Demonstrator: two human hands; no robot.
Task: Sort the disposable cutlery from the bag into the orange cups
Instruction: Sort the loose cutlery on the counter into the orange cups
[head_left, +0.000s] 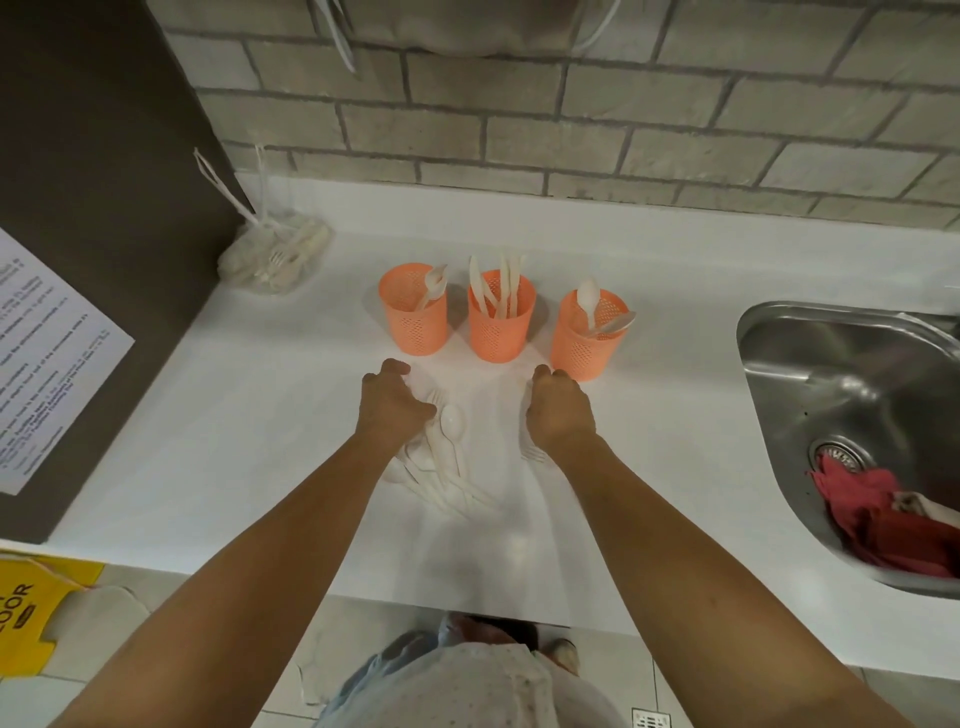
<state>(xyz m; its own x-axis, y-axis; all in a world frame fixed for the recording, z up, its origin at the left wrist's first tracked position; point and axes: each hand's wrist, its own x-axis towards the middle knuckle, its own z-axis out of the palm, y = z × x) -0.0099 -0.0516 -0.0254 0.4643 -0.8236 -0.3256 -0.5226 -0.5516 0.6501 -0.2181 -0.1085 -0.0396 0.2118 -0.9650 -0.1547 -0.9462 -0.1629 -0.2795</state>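
Three orange mesh cups stand in a row on the white counter: the left cup (413, 312) holds forks, the middle cup (501, 317) knives, the right cup (584, 338) spoons. Just in front of them lies a loose pile of white cutlery (441, 467). My left hand (395, 405) is palm down on the pile's far end with curled fingers; what it holds is hidden. A white fork (532, 454) pokes out under my right hand (558, 410), which curls round it near the right cup. The clear bag (275, 254) with more cutlery sits at the back left.
A steel sink (852, 415) with a red cloth (883, 519) is sunk into the counter on the right. A dark cabinet side with a printed notice (47, 364) bounds the left. A brick wall runs behind. A yellow floor sign (31, 597) stands below left.
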